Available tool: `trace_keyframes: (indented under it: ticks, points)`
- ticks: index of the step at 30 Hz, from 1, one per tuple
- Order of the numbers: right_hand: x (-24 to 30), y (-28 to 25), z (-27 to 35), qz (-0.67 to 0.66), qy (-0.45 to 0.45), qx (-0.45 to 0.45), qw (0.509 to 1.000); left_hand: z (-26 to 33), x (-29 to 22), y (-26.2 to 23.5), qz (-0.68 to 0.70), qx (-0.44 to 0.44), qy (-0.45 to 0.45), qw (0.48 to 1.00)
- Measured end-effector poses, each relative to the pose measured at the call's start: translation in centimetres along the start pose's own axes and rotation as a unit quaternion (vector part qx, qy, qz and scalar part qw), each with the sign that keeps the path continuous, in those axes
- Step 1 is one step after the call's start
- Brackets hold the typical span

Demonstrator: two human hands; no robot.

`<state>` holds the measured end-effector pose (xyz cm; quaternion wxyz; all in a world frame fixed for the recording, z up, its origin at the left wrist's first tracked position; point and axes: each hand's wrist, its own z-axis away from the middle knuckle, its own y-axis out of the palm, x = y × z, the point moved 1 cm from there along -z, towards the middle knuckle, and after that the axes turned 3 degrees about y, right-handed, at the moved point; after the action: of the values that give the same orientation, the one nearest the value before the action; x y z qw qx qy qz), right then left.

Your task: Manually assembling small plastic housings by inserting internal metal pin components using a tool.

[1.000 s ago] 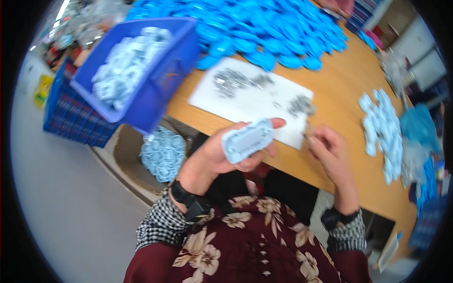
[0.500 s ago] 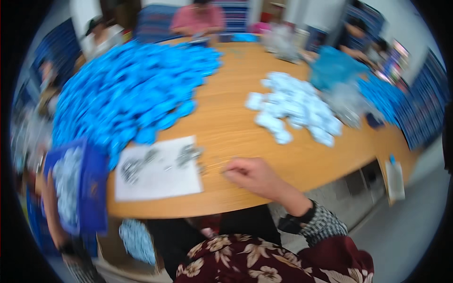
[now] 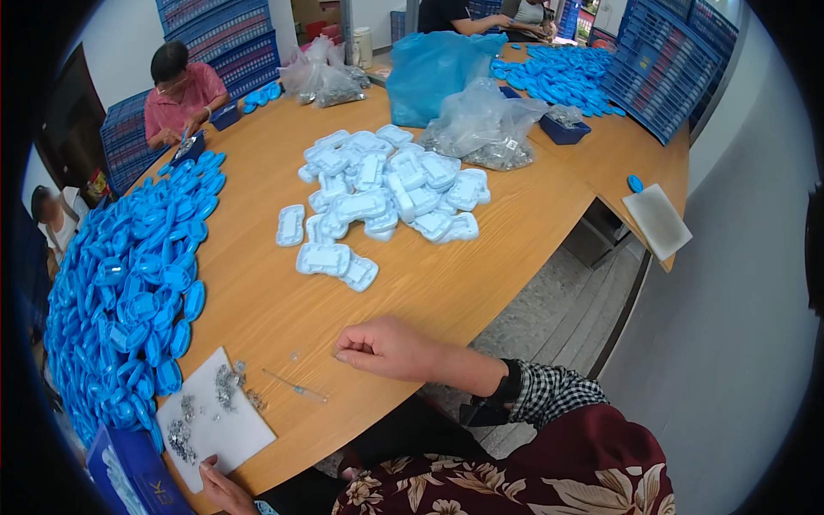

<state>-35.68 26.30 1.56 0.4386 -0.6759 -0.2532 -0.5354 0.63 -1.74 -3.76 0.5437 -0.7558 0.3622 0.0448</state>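
My right hand [image 3: 388, 348] is over the front of the table, its fingers curled closed; whatever may be inside them is hidden. On the wood just left of it lies a thin tool with a clear handle [image 3: 307, 393], apparently a small screwdriver. My left hand [image 3: 226, 489] is at the near edge of a white board [image 3: 240, 429], fingers stretched out and apparently holding nothing. Small metal parts [image 3: 181, 433] are heaped on that board. Beyond my right hand sits a pile of pale blue-white plastic casings [image 3: 360, 204].
A big heap of bright blue plastic shells [image 3: 129, 300] covers the left side. A blue bin [image 3: 142, 481] stands at the lower left. Toward the back are a teal bag [image 3: 442, 77], clear bags of parts [image 3: 485, 129] and stacked blue crates [image 3: 661, 69]. Other people sit around the table.
The view has swung to the right. My left hand has moved from beside the blue bin to the board's near edge. My right hand stays curled above the table.
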Motion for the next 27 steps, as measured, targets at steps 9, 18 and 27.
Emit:
trace_keyframes:
  ticks: [9, 18, 27]
  points:
    - [-3.9, 0.8, 0.8, 0.032, -0.125, -0.049, 0.99, -0.5, 2.6, 0.5, 0.109, -0.009, -0.019, 0.994]
    - [-4.2, 0.8, 1.5, 0.05, -0.203, -0.063, 0.976, -0.6, 7.5, 2.0, -0.14, -0.02, 0.083, 0.986]
    - [-5.7, 0.9, 1.7, 0.124, -0.237, -0.032, 0.963, -1.1, 4.2, 3.8, -0.003, -0.047, -0.066, 0.997]
